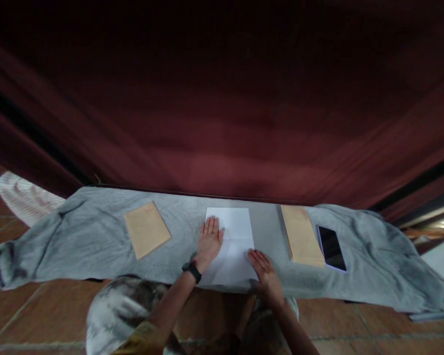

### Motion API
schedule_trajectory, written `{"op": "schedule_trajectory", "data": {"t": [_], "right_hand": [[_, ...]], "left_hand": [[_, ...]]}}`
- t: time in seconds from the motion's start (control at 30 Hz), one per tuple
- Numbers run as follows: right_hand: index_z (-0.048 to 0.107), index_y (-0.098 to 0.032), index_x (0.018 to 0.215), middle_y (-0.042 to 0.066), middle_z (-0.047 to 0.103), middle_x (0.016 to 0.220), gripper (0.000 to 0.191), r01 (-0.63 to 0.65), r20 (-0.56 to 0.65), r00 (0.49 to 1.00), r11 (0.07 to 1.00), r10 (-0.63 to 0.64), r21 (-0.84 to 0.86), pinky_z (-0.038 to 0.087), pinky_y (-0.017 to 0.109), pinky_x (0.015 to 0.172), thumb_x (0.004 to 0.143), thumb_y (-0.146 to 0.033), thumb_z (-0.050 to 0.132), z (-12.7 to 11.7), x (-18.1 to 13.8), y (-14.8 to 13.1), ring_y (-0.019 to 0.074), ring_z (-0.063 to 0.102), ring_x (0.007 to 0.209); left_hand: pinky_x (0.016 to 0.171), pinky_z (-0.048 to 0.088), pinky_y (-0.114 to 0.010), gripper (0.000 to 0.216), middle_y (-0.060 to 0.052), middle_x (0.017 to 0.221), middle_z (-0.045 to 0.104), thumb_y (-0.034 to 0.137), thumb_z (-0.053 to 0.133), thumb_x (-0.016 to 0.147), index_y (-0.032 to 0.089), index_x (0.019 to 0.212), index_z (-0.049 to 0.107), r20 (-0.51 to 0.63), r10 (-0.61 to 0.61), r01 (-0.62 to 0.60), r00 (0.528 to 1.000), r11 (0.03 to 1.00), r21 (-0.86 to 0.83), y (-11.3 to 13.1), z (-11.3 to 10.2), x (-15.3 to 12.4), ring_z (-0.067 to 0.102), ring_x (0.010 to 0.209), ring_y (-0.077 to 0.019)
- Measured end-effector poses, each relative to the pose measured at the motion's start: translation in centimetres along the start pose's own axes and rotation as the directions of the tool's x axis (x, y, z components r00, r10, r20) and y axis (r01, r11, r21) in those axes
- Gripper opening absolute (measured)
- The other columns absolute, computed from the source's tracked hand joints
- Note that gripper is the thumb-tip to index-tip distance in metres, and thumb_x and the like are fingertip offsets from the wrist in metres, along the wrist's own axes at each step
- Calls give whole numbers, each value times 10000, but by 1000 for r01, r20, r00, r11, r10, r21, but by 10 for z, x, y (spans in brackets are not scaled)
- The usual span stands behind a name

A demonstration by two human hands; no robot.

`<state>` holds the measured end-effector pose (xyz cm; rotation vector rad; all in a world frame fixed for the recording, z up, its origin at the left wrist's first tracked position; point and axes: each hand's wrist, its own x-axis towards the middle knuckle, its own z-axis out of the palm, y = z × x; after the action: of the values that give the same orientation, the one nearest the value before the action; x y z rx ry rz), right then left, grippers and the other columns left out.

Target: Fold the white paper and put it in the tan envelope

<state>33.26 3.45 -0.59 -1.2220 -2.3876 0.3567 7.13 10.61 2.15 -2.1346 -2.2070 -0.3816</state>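
Note:
A white sheet of paper (234, 246) with faint crease lines lies on the grey cloth in front of me. My left hand (210, 241) rests flat on the sheet's left side, fingers stretched out and pointing away from me. At the lower right edge of the paper is my right hand (265, 273), its fingers extended and touching that edge. Neither hand holds anything. To the left lies a single brown envelope (147, 230). A thicker stack of brown envelopes (302, 236) sits to the right of the paper.
Beyond the stack lies a dark-screened phone (332, 248) with a purple edge. The grey cloth (96, 236) covers a long narrow surface. A dark red wall or panel (222, 167) stands right behind it. Brown floor tiles (29, 315) show below.

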Motion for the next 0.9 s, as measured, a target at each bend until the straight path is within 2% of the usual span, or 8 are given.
{"op": "schedule_trajectory", "data": {"t": [0.13,0.27,0.37,0.53,0.67,0.73,0.83,0.9], "right_hand": [[401,-168,1513,96,448,1547,923,-39,-18,999,999,38,-31,346,518,1194,610,8,466,4,2,0,252,403,1433],[397,-173,1516,99,458,1539,955,-32,-32,999,998,30,-46,350,520,1194,590,56,442,7,2,2,250,413,1429],[357,-194,1538,97,463,1536,972,-57,-65,996,997,54,-45,362,519,1190,608,80,429,9,5,2,248,418,1427],[333,-216,1548,88,452,1545,975,-68,-87,994,997,66,-26,370,507,1192,628,101,404,8,8,-1,229,413,1432],[442,-212,1490,86,492,1515,872,-63,-69,996,998,63,-8,390,507,1176,678,99,380,-4,4,5,221,451,1404],[512,-216,1441,85,565,1448,787,-111,-70,991,994,112,11,411,499,1162,726,79,368,-10,5,5,221,509,1355],[513,-189,1441,111,608,1391,643,-220,-134,965,974,225,53,463,473,1123,841,-5,371,-10,20,-12,235,553,1307],[437,-151,1489,134,538,1465,576,-200,-165,964,977,210,78,463,446,1125,919,-86,390,-1,38,-33,233,513,1348]], "left_hand": [[1221,227,-529,518,-82,1582,389,373,333,1020,199,1498,428,29,205,-203,978,977,-65,25,-5,-46,278,1497,-267],[1208,237,-572,550,-135,1576,388,381,396,1008,177,1519,384,-5,299,-298,954,949,-105,33,-18,-83,304,1485,-291],[1209,244,-572,606,-121,1588,372,459,449,990,201,1530,352,-4,398,-396,917,910,-121,29,-23,-100,303,1487,-276],[1199,279,-558,575,-135,1570,400,468,458,991,188,1491,412,-6,393,-392,920,917,-70,18,-19,-102,342,1470,-270],[1193,292,-549,597,-141,1564,407,509,456,984,189,1486,424,-29,405,-406,914,913,-47,13,-19,-95,351,1465,-274],[1197,288,-547,591,-142,1562,411,493,444,989,184,1492,417,-39,389,-390,920,920,-44,15,-18,-92,348,1467,-273],[1212,257,-545,558,-136,1566,404,376,402,1003,170,1521,371,-40,359,-360,933,931,-53,24,-15,-86,326,1478,-261],[1220,248,-532,563,-133,1569,398,255,380,980,154,1534,348,-17,355,-355,935,933,-57,31,-9,-80,316,1482,-249]]}}
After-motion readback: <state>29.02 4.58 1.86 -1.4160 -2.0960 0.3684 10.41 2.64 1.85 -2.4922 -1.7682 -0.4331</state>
